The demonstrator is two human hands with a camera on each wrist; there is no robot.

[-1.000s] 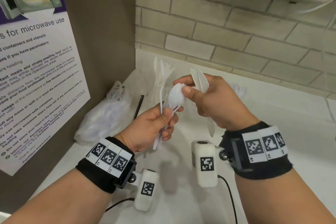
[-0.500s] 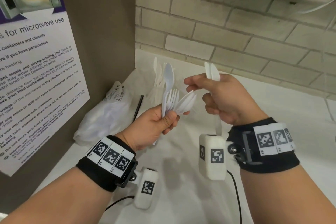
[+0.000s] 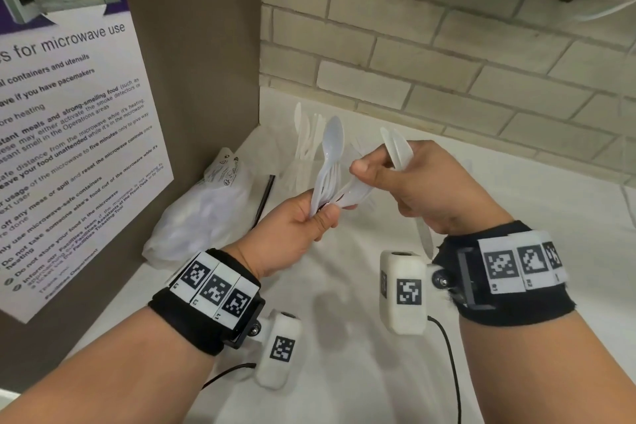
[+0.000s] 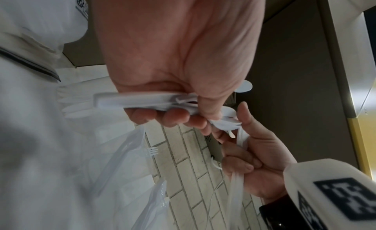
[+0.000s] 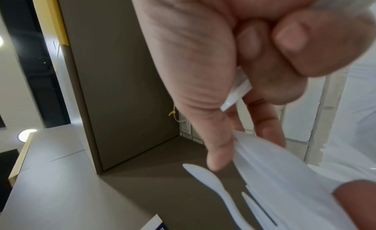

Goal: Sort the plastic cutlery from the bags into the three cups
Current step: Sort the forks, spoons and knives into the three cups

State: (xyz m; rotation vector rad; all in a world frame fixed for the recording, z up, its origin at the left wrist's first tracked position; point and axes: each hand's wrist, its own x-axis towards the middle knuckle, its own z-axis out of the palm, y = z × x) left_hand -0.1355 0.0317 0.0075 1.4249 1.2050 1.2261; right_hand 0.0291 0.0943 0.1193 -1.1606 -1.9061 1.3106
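A white counter (image 3: 516, 217) fills the corner, with a pale brick wall (image 3: 447, 62) at the far side and a brown side wall on the left. A big microwave poster (image 3: 69, 131) hangs on that brown wall. A crumpled plastic bag (image 3: 203, 213) lies on the counter at the left, near the brown wall, and a thin black stick (image 3: 264, 198) lies just to its right. At the far side, near the corner, white plastic knives (image 3: 304, 138) stand up together; what holds them is too pale to make out. The two hands are up above the counter, close together. The left hand (image 3: 292, 227) has its fingers and thumb curled around a bunch of white cutlery (image 3: 328, 175), a spoon (image 3: 333, 139) sticking up tallest, with forks beside it. The right hand (image 3: 426, 189) is just to the right of it. Its thumb and first finger pinch the bowl of another spoon (image 3: 356, 191) that leans out of the bunch. Its other fingers are curled around two white knives (image 3: 397, 148), tips pointing up and handles poking out below the hand.
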